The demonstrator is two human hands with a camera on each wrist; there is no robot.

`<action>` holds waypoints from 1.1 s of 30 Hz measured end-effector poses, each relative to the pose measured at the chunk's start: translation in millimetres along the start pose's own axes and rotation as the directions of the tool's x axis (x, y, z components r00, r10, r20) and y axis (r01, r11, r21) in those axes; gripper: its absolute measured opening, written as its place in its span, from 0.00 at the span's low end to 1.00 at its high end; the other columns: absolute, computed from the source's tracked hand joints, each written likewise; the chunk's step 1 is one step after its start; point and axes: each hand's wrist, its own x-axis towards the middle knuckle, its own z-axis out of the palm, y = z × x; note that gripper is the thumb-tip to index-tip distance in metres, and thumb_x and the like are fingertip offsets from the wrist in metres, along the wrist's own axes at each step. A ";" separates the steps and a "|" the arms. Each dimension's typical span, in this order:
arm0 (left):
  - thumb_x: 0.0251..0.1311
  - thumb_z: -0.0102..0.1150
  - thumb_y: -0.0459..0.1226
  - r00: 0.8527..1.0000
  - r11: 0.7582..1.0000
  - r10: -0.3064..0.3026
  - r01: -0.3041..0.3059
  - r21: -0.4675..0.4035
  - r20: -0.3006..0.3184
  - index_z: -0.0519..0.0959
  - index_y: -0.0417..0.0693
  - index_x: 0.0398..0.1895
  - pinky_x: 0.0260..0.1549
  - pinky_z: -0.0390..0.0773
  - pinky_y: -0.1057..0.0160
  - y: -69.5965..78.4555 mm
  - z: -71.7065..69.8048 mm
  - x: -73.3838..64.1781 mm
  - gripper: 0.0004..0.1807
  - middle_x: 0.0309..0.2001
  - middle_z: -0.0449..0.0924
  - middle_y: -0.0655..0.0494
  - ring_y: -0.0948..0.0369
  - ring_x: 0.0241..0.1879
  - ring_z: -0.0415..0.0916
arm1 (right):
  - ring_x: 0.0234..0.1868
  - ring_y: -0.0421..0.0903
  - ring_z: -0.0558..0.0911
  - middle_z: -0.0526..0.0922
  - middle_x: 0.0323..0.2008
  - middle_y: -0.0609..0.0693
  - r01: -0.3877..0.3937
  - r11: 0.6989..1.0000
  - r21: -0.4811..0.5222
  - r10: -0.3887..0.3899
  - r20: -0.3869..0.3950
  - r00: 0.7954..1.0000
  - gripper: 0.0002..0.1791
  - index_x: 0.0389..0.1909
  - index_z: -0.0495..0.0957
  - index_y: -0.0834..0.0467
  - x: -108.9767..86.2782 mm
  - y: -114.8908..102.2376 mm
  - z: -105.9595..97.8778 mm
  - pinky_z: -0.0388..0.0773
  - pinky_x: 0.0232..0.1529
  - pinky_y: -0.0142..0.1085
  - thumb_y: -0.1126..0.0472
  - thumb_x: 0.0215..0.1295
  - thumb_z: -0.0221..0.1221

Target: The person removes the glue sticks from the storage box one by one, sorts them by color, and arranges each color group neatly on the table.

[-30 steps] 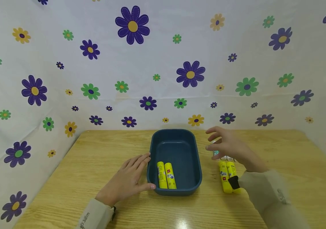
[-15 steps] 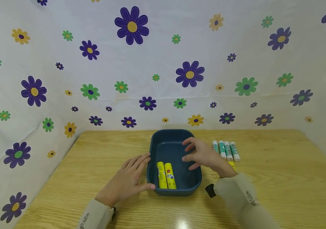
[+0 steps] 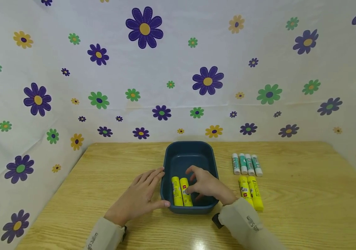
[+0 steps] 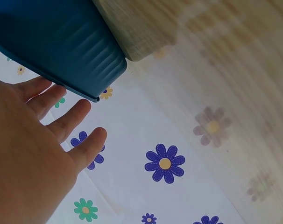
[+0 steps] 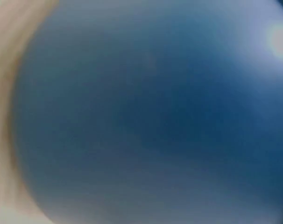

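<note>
A dark blue bin (image 3: 193, 163) stands on the table with two yellow glue sticks, the left one (image 3: 177, 191) and the right one (image 3: 185, 191), lying side by side at its near left. My left hand (image 3: 138, 194) rests against the bin's left side, fingers extended, thumb at the near corner. In the left wrist view the fingertips (image 4: 57, 91) meet the bin's rim (image 4: 85, 95). My right hand (image 3: 207, 184) is inside the bin, fingers spread and bent, thumb over the right glue stick. Close, blurred blue surface (image 5: 146, 116) fills the right wrist view, hiding that hand.
Right of the bin, several white-and-green glue sticks (image 3: 247, 164) lie in a row. Nearer, two more yellow glue sticks (image 3: 255, 194) lie together, partly behind the right sleeve (image 3: 243, 218). A flower-printed white cloth (image 3: 178, 62) hangs behind the wooden table (image 3: 124, 156).
My right hand has moved left from above the glue sticks on the table into the bin, then down to the right yellow stick. The left hand has stayed in place.
</note>
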 end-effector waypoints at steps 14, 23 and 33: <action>0.65 0.57 0.64 1.000 1.000 0.003 -0.003 0.019 -0.007 0.61 0.38 0.76 0.70 0.57 0.38 -1.3 0.6 -0.4 0.49 0.78 0.55 0.47 0.46 0.74 0.56 | 0.29 0.48 0.82 0.77 0.37 0.57 0.042 0.992 -0.121 -0.036 0.054 0.998 0.41 0.66 0.64 0.70 6.7 2.2 17.1 0.84 0.20 0.40 0.70 0.53 0.74; 0.65 0.52 0.68 1.000 0.999 0.015 -0.015 0.035 -0.013 0.61 0.39 0.76 0.70 0.58 0.39 -2.3 -0.6 0.0 0.50 0.78 0.55 0.47 0.47 0.74 0.56 | 0.30 0.48 0.81 0.77 0.36 0.56 0.061 0.988 -0.139 -0.051 0.072 0.996 0.38 0.67 0.67 0.70 5.7 0.2 18.3 0.84 0.22 0.39 0.76 0.53 0.68; 0.65 0.50 0.69 1.000 0.999 0.022 -0.022 0.037 -0.003 0.61 0.40 0.77 0.70 0.58 0.39 -1.4 0.0 1.3 0.51 0.78 0.55 0.47 0.47 0.75 0.56 | 0.31 0.48 0.82 0.78 0.43 0.58 0.052 0.994 -0.096 -0.048 0.039 0.998 0.38 0.65 0.68 0.66 3.1 0.1 8.3 0.85 0.25 0.40 0.76 0.50 0.68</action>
